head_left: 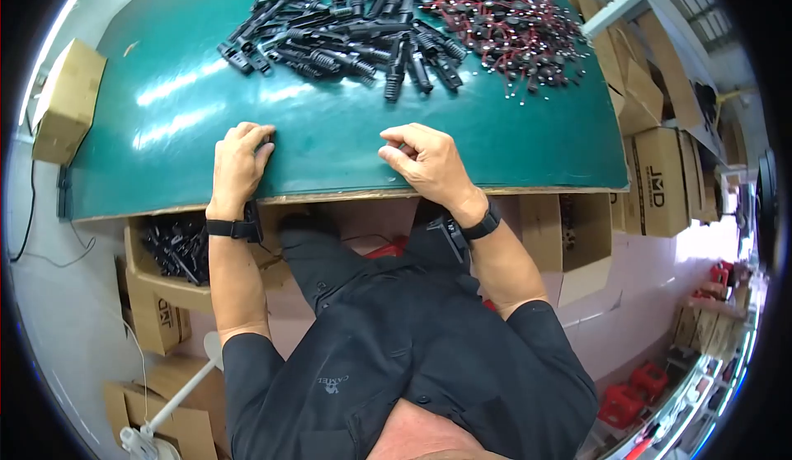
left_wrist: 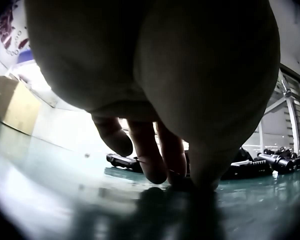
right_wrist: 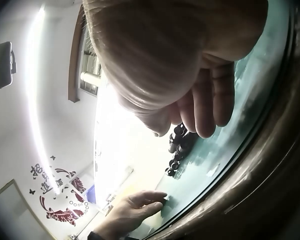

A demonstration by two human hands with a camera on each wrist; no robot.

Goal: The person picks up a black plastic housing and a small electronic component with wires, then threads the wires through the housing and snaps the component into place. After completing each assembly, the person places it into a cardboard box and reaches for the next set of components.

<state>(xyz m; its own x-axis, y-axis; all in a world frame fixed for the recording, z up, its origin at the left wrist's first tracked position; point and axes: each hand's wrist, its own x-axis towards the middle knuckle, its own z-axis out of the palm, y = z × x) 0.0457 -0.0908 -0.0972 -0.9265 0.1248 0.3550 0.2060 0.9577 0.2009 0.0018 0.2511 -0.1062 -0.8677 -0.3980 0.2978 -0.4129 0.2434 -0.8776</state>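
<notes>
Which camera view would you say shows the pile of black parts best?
The head view, because it shows most of the pile of black parts from above, unblocked. The left wrist view shows some edge-on, partly behind the left hand; the right wrist view, only a few beyond the right hand.

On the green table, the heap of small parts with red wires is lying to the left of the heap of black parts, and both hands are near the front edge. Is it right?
Not the side: the head view shows the red-wired heap to the right of the black parts. Both hands are indeed near the green table's front edge.
</notes>
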